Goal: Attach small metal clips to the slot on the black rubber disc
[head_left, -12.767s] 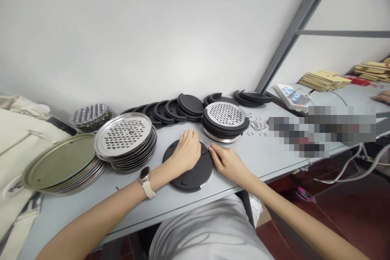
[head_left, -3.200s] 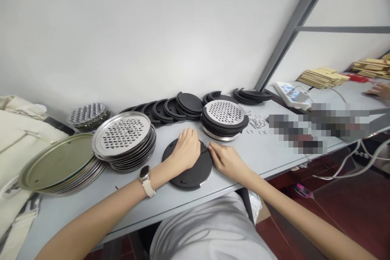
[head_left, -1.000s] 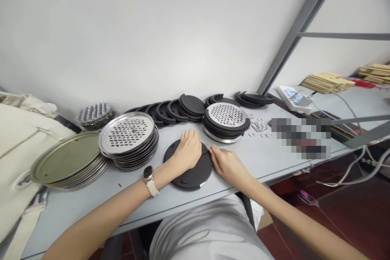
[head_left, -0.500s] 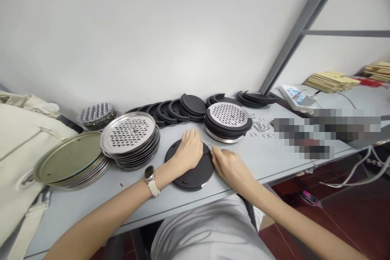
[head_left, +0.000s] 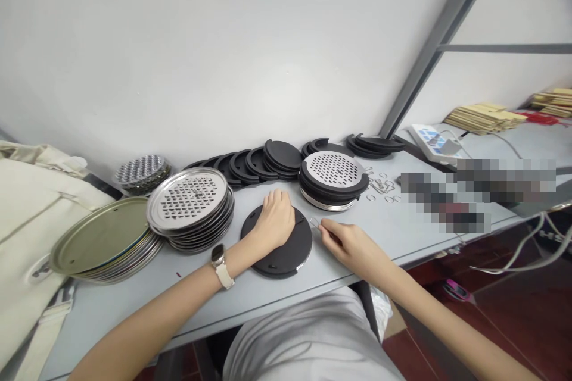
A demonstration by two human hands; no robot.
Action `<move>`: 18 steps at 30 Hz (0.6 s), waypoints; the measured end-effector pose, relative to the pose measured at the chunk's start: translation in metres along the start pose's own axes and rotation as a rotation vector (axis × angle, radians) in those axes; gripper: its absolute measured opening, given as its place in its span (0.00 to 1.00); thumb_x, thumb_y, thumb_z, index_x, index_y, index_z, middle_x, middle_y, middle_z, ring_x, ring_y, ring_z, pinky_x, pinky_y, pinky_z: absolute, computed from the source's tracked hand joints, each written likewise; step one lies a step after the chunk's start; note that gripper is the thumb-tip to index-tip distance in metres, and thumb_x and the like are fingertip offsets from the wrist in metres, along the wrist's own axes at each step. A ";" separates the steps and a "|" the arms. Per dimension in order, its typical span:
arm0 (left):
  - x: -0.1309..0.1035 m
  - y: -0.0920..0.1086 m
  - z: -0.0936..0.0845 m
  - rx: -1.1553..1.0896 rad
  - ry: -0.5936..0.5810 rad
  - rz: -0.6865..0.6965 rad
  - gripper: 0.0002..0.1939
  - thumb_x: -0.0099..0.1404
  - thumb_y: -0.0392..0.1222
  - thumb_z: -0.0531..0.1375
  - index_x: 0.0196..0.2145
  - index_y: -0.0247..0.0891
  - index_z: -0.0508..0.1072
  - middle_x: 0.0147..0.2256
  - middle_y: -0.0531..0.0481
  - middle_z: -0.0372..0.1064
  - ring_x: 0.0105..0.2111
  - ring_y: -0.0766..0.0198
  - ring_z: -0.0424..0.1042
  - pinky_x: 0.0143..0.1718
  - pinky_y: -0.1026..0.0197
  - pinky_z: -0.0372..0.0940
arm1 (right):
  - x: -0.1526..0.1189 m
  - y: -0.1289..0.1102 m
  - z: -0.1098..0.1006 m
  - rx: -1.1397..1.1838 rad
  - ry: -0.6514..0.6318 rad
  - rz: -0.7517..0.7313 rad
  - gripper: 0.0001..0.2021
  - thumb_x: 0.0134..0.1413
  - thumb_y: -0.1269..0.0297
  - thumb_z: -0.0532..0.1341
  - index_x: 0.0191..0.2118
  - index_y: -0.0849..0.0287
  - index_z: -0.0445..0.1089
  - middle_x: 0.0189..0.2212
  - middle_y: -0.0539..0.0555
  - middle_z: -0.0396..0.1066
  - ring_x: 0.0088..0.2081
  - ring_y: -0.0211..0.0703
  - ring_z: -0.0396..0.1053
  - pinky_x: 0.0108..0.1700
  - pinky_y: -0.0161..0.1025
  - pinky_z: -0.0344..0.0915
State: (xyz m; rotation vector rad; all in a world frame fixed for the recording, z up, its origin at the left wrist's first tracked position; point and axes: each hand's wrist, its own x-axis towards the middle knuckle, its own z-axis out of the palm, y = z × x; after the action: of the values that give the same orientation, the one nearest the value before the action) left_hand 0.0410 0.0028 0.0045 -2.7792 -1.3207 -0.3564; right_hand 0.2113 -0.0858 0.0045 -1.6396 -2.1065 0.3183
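Observation:
A round black plate [head_left: 286,259] with small slots near its edge lies on the table in front of me. My left hand [head_left: 276,218], with a watch on its wrist, rests across the plate's upper part, fingers bent together over the far side; the fingertips are partly hidden. Just right of the plate's edge, my right hand [head_left: 346,241] pinches a small wire ring [head_left: 314,223], which sticks out toward the plate without touching it. Behind my hands stands a stack of black holders [head_left: 308,181], topped by a perforated metal disc [head_left: 336,168].
Loose metal rings [head_left: 381,186] lie right of that stack. Left of me are stacked grater discs [head_left: 154,205] and olive-green lids [head_left: 102,232], beside a cream bag [head_left: 27,220]. Black holders [head_left: 239,166] line the wall. A grey frame post [head_left: 415,89] rises at right.
My right hand has drawn back to the right from the plate's edge, and the wire ring has come away with it. My left hand stays on the plate.

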 end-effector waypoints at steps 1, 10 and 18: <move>0.000 0.000 0.000 0.009 0.002 0.005 0.09 0.68 0.32 0.44 0.36 0.33 0.63 0.36 0.42 0.60 0.38 0.54 0.61 0.42 0.51 0.60 | 0.000 0.001 -0.001 0.032 0.015 0.013 0.12 0.64 0.65 0.49 0.28 0.55 0.58 0.18 0.46 0.60 0.19 0.37 0.59 0.24 0.33 0.52; 0.001 -0.003 0.006 0.020 0.031 0.017 0.09 0.68 0.33 0.44 0.36 0.33 0.63 0.36 0.42 0.60 0.38 0.54 0.61 0.41 0.52 0.60 | 0.005 0.006 0.005 0.232 0.089 -0.015 0.09 0.66 0.65 0.46 0.39 0.56 0.63 0.30 0.52 0.70 0.30 0.40 0.68 0.34 0.35 0.63; 0.002 -0.003 0.006 -0.008 0.020 0.009 0.08 0.68 0.33 0.45 0.36 0.34 0.62 0.36 0.42 0.60 0.38 0.54 0.61 0.41 0.51 0.60 | 0.011 0.004 0.008 0.170 0.147 -0.135 0.09 0.65 0.68 0.49 0.36 0.57 0.64 0.34 0.56 0.67 0.37 0.44 0.66 0.42 0.41 0.65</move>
State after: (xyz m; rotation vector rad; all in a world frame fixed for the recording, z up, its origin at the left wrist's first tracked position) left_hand 0.0408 0.0070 -0.0005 -2.7794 -1.3047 -0.3894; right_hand 0.2091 -0.0735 -0.0020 -1.3744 -2.0092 0.3140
